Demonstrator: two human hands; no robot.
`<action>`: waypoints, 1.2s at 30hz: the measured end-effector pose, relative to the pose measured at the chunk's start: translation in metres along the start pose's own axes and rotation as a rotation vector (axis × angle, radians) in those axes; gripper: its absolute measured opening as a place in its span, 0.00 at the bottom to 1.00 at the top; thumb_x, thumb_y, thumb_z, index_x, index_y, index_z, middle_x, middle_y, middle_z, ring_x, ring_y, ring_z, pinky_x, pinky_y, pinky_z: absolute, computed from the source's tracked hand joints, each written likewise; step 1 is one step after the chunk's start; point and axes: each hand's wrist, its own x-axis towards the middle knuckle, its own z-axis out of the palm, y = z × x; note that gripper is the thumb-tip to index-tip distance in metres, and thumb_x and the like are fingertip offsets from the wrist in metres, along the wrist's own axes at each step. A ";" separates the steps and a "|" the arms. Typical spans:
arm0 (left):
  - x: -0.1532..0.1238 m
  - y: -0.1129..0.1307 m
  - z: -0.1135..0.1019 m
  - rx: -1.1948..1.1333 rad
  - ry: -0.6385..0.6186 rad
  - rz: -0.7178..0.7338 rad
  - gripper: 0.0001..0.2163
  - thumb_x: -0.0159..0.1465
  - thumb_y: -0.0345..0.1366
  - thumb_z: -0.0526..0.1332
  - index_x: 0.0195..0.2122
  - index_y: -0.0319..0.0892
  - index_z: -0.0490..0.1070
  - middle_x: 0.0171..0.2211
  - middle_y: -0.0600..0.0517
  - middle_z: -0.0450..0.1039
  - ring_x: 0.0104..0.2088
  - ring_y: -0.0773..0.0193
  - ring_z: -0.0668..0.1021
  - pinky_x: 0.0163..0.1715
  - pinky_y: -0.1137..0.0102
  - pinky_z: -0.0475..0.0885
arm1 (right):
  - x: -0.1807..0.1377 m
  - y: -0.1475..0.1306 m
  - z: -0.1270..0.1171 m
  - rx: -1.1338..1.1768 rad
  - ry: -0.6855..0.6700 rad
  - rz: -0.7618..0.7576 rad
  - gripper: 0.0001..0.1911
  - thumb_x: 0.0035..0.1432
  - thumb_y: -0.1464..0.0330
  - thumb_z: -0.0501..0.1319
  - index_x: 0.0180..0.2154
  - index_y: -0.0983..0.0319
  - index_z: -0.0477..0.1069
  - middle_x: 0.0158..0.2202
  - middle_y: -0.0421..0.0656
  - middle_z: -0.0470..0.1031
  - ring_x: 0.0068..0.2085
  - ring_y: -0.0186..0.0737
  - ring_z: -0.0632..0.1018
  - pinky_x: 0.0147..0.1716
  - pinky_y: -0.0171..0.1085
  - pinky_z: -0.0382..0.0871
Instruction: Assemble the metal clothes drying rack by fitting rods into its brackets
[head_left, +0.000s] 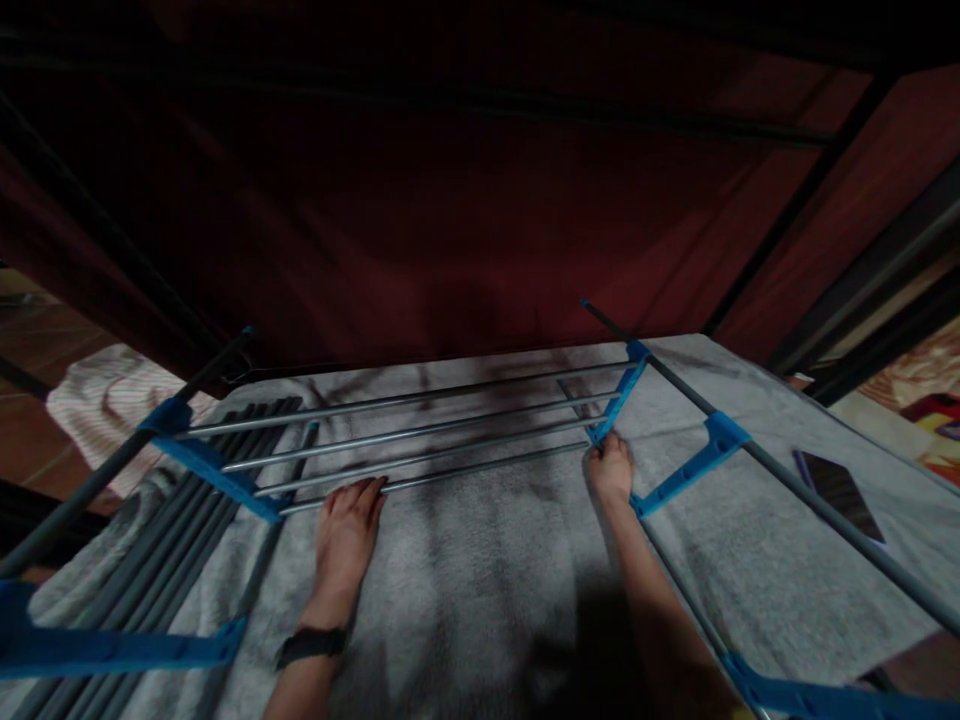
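A rack frame with grey side poles point(691, 385) and blue plastic brackets stands over a grey fleece blanket. Several thin metal rods point(442, 432) cross between its far left bracket point(214, 468) and far right bracket point(624, 392). My left hand point(349, 525), with a dark band on the wrist, curls its fingers over the nearest metal rod point(480, 468) close to its left end. At that rod's other end, my right hand point(612, 470) is closed around the front tip of the far right bracket; its fingertips are partly hidden.
Several loose grey tubes point(180, 540) lie side by side on the blanket point(487, 600) at left. More blue brackets point(686, 465) stick inward from the poles. A phone-like dark slab point(840, 495) lies at right. Dark red fabric point(465, 230) hangs behind; a striped cloth point(124, 410) is at left.
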 end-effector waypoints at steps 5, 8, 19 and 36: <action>0.008 -0.008 0.011 -0.004 0.026 0.005 0.18 0.71 0.43 0.51 0.47 0.42 0.79 0.41 0.43 0.80 0.45 0.47 0.76 0.52 0.54 0.67 | 0.002 0.002 0.002 0.026 0.047 -0.038 0.18 0.59 0.71 0.52 0.50 0.64 0.69 0.48 0.55 0.73 0.52 0.52 0.73 0.52 0.46 0.65; 0.007 -0.008 0.010 -0.017 0.076 -0.006 0.18 0.71 0.44 0.51 0.46 0.43 0.79 0.41 0.43 0.80 0.45 0.48 0.77 0.52 0.54 0.66 | 0.000 0.000 0.004 0.035 0.056 -0.052 0.17 0.59 0.69 0.54 0.50 0.64 0.68 0.48 0.55 0.73 0.50 0.53 0.73 0.51 0.46 0.66; 0.005 -0.007 0.008 -0.084 0.026 -0.004 0.17 0.70 0.44 0.52 0.45 0.44 0.79 0.39 0.45 0.81 0.44 0.48 0.77 0.51 0.55 0.65 | -0.004 -0.014 0.008 -0.054 0.074 -0.047 0.19 0.62 0.63 0.57 0.51 0.68 0.65 0.50 0.61 0.72 0.54 0.59 0.73 0.52 0.49 0.65; 0.003 -0.017 0.009 -0.205 -0.007 0.029 0.17 0.69 0.45 0.52 0.42 0.45 0.79 0.39 0.44 0.81 0.44 0.48 0.78 0.54 0.53 0.67 | -0.006 -0.011 0.018 -0.062 0.114 -0.059 0.20 0.63 0.60 0.55 0.51 0.65 0.65 0.50 0.59 0.73 0.53 0.58 0.73 0.52 0.50 0.66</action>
